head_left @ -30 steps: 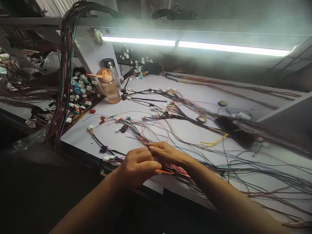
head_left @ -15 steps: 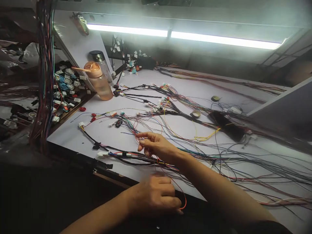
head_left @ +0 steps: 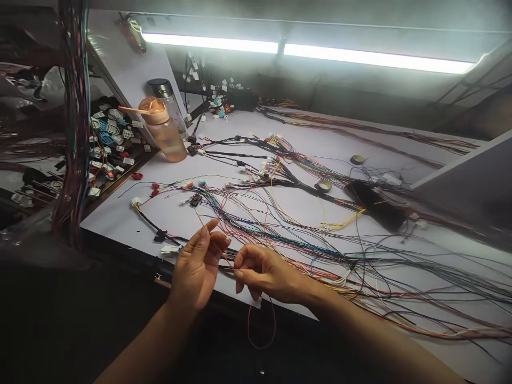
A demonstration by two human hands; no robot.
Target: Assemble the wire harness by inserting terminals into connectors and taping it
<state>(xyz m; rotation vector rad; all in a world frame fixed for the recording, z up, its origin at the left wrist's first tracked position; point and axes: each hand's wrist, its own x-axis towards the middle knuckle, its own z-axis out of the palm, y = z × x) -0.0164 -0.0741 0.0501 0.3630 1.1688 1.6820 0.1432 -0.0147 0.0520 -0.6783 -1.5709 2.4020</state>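
Note:
A thin red wire (head_left: 221,252) runs between my two hands, above the front edge of the table. My left hand (head_left: 198,261) pinches it near its end between thumb and forefinger, and the tip sticks out toward a small black connector (head_left: 196,200). Farther along, my right hand (head_left: 260,272) is closed on the same wire with thumb and fingers. The rest of the wire hangs below that hand in a loop. Behind my hands lies a wiring harness with a white connector (head_left: 170,249) at its left end, partly hidden by my left hand.
Loose wires (head_left: 400,261) spread across the right of the table. A taped harness (head_left: 298,184) lies farther back, near tape rolls (head_left: 323,185) and a dark flat object (head_left: 376,205). Bottles (head_left: 166,133) stand at the left, beside a heap of connectors (head_left: 112,138) and a hanging wire bundle (head_left: 74,122).
My left hand has risen and turned upward, now pinching the red wire near its end. My right hand has come back toward me, and the wire's loop hangs beneath it.

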